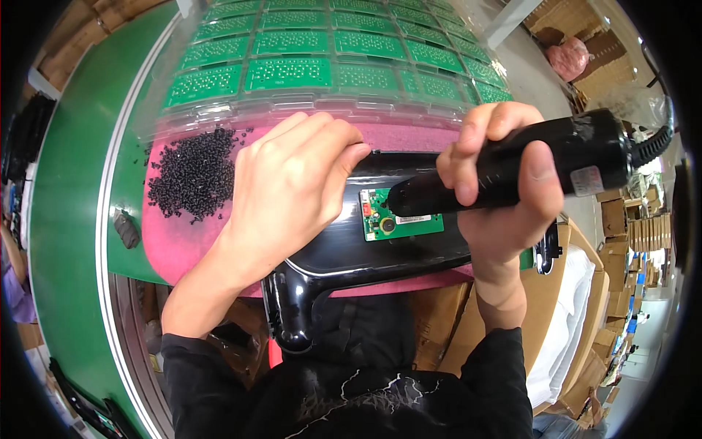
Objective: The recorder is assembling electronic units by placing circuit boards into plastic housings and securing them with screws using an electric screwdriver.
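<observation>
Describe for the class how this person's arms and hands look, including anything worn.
The left hand and right hand are bare, with no gloves, rings, watch or bracelet visible. The left sleeve and right sleeve are plain black, leaving the forearms partly uncovered.

Room over black housing [333, 252], near side; small parts [191, 175] block left, plastic tray [219, 115] far side, corded driver [504, 164] right.

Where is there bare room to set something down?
Bare: the upper green surface left of the white rail; a small pink mat patch below the black parts heap. Crowded: around the black housing, with circuit board, power tool, left hand, right hand.
</observation>
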The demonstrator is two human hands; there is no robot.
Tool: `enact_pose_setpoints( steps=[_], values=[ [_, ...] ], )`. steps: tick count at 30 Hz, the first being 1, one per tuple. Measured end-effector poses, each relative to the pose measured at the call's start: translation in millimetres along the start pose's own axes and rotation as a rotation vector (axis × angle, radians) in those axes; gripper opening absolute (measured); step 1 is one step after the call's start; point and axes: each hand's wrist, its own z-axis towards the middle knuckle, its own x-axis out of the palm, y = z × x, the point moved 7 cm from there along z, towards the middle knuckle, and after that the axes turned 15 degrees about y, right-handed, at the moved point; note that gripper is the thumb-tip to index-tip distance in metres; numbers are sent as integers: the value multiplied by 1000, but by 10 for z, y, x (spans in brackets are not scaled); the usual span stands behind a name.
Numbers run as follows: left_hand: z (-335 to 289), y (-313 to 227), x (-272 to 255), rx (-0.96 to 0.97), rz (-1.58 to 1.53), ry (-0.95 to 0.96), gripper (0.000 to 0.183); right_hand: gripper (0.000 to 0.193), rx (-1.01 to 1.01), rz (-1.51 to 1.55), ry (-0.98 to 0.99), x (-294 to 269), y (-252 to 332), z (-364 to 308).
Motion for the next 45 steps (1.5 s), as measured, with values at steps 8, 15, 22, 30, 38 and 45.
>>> enact_pose_setpoints(
  steps=[8,15,22,30,38,45],
  values=[
    [4,75,114,-155,-98,145,14,32,65,-109,24,3,-109,46],
    [-23,127,206,-136,-199,230,12,38,97,-18,179,154,-175,118],
    [-26,103,254,-124,-242,312,12,41,164,-39,246,162,-261,166],
    [-43,109,300,-110,-255,397,12,37,31,4,106,107,-193,31],
    [6,-105,288,183,-353,366,17,37,-264,242,53,-42,447,-37],
    [9,-130,305,210,-402,344,17,38,-289,242,18,-68,502,-108]
  ],
)
